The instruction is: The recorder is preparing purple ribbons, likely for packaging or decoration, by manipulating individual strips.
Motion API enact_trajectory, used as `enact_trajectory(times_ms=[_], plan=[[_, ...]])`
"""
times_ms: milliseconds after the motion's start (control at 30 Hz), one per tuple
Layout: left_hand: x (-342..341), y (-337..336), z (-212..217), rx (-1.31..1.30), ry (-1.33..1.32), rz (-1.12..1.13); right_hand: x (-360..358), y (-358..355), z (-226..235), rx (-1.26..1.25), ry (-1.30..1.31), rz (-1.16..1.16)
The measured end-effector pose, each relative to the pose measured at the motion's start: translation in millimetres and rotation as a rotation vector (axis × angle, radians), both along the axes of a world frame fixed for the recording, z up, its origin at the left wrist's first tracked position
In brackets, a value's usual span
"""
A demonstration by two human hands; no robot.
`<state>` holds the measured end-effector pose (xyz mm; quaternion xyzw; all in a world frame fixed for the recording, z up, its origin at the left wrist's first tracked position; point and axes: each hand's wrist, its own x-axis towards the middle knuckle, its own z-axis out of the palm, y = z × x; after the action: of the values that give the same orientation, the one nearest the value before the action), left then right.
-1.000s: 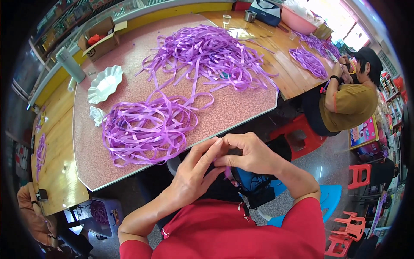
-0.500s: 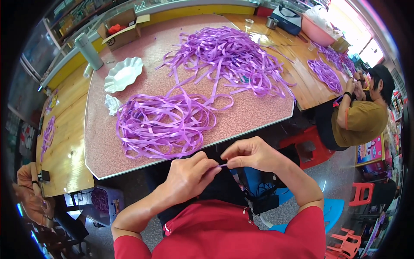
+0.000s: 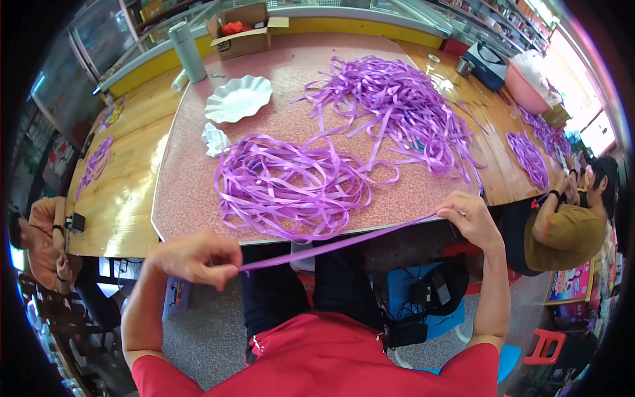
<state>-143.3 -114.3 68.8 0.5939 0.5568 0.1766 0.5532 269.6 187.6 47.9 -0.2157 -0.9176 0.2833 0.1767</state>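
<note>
Taut purple ribbon (image 3: 337, 243) between hands

Your two hands are spread well apart in front of your body, both held below the near edge of the table. Your left hand (image 3: 193, 258) is closed in a loose fist, knuckles up, thumb and fingers pinched together at its right side. Its forearm runs down and back to a bent elbow at the lower left. Your right hand (image 3: 471, 221) sits higher and farther out, fingers curled and pinched at its upper left. That forearm drops almost straight down to your short red sleeve.
</note>
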Motion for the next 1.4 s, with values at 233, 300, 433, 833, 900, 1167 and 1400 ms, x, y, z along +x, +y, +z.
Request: enact_trajectory(times_ms=[233,300,433,833,900,1167,1400], plan=[[-78,-44,-7,-0.101,-0.083,0.476,21,38,-35,-0.054,0.027,-0.187],[-100,-57,-14,-0.088,-0.057,0.495,28,47,-40,-0.085,0.01,-0.22],[-136,-75,-29,0.066,0.001,0.639,46,66,-50,-0.186,0.047,-0.306],[-176,-33,-84,0.518,0.349,1.259,-1,20,-15,-0.677,0.428,-0.311],[-118,5,-74,0.774,0.136,1.132,-5,5,-6,-0.862,0.495,-0.296],[150,87,-68,0.421,-0.484,-0.014,-27,-53,12,-0.843,0.535,-0.137],[252,132,-82,0.39,-1.207,0.437,-32,-85,7,-0.48,0.523,-0.008]])
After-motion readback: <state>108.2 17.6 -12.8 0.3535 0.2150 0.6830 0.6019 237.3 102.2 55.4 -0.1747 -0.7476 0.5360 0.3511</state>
